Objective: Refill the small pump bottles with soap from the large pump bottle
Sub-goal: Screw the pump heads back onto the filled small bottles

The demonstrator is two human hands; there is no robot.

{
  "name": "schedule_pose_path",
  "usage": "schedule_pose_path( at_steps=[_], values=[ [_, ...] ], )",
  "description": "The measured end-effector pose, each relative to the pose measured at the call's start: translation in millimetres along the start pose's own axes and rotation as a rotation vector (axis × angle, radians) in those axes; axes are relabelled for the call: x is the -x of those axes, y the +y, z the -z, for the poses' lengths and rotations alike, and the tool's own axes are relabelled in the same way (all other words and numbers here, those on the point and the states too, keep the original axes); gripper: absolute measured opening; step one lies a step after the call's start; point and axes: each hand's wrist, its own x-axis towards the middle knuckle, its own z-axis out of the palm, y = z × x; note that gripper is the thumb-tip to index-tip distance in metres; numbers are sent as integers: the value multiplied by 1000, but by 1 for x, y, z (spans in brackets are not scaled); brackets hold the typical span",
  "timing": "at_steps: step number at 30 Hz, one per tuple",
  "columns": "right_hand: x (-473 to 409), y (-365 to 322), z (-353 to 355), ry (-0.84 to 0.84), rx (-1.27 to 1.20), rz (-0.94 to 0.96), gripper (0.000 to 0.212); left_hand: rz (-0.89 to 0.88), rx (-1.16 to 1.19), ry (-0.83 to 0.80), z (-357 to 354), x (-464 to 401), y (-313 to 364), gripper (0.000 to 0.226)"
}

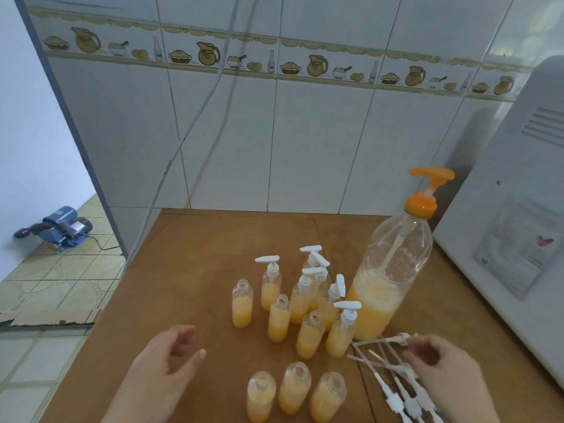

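The large clear bottle (pixel 387 276) with an orange pump stands at the right of the brown table (pixel 189 270), about a third full of yellow soap. Left of it stands a cluster of small bottles (pixel 300 297) holding yellow soap, several with white pumps, others uncapped. Three uncapped small bottles (pixel 294 392) stand in a row near the front edge. A pile of loose white pump heads (pixel 393 383) lies at the front right. My right hand (pixel 439 367) pinches one loose pump (pixel 396 338) at its head. My left hand (pixel 171 358) hovers open, empty, left of the bottles.
A white appliance (pixel 512 227) stands against the table's right side. A tiled wall rises behind the table, with cables (pixel 195 117) hanging down it. A blue water pump (pixel 61 227) sits on the tiled floor at the left.
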Motion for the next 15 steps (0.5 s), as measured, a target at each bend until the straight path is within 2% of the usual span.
schedule_pose_path(
  at_steps=[3,7,11,15],
  values=[
    [8,14,-23,-198,207,-60,20,24,38,-26,-17,-21,0,38],
    [23,11,-45,-187,532,42,14,128,115,-105,-40,-49,10,64],
    [35,13,-49,-190,555,196,38,136,152,-190,-59,-68,20,78],
    [26,10,-38,-259,514,132,28,171,163,-169,-72,-81,22,64]
  ],
)
